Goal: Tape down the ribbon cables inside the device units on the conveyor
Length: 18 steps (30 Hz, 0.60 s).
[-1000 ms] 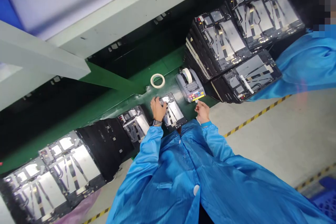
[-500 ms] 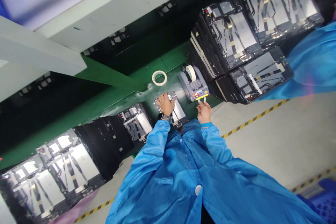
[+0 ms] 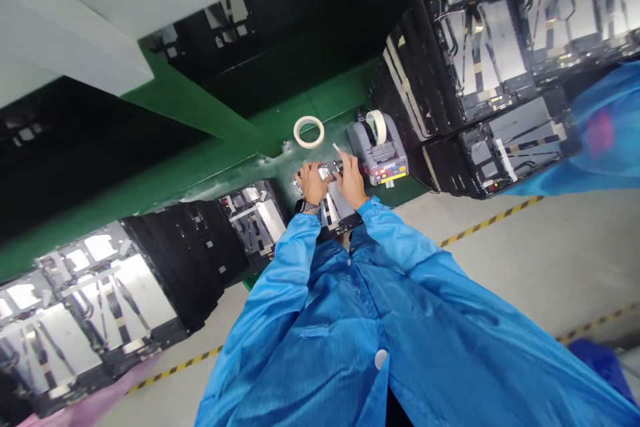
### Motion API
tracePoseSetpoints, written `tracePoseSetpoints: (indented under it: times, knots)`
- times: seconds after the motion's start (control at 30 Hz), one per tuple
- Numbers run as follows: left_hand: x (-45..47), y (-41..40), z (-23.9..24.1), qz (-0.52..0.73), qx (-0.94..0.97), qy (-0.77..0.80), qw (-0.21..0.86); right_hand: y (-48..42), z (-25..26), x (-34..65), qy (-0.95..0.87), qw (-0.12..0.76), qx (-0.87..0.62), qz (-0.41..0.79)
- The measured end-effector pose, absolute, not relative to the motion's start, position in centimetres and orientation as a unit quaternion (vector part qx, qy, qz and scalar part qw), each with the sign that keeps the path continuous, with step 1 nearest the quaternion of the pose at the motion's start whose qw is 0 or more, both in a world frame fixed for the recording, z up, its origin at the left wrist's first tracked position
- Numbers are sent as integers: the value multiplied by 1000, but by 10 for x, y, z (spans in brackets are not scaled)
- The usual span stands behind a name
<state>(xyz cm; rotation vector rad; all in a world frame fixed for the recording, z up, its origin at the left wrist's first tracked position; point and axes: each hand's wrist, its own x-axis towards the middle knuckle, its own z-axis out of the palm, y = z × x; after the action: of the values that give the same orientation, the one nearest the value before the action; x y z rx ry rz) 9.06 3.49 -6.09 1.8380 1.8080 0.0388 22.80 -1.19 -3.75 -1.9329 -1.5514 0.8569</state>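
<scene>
Small dark part [image 3: 327, 170] sits clenched in the grip of your left hand [image 3: 315, 183], just above the flat black unit [image 3: 340, 213] lying on the green desk [image 3: 320, 97]. The grip of your right hand [image 3: 351, 180] is closed, pinching a white tape strip [image 3: 336, 147] close beside that part. At 2 o'clock from your hands stands a grey tape dispenser [image 3: 377, 153] with a cream tape roll [image 3: 376, 127] on top. A loose masking tape ring [image 3: 309, 131] lies on the desk at 12 o'clock. Stacks of black units with silver panels [image 3: 475, 47] sit at 1 o'clock, and another stack [image 3: 255, 230] sits at 9 o'clock.
</scene>
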Motion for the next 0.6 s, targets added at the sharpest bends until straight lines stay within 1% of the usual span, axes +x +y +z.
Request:
tracePoseSetpoints:
  times: [0.07, 0.17, 0.47, 0.6]
  knots:
    - [90, 35, -63, 16, 683, 676, 277, 5, -53, 236, -591, 224, -708, 317]
    - [89, 35, -65, 29, 683, 675, 276, 10, -64, 245, -618, 194, -695, 313]
    - [88, 39, -62, 26, 668, 680, 302, 15, -63, 247, -665, 133, -675, 290]
    - [90, 40, -61, 30, 663, 682, 307, 15, -61, 248, -664, 129, -674, 297]
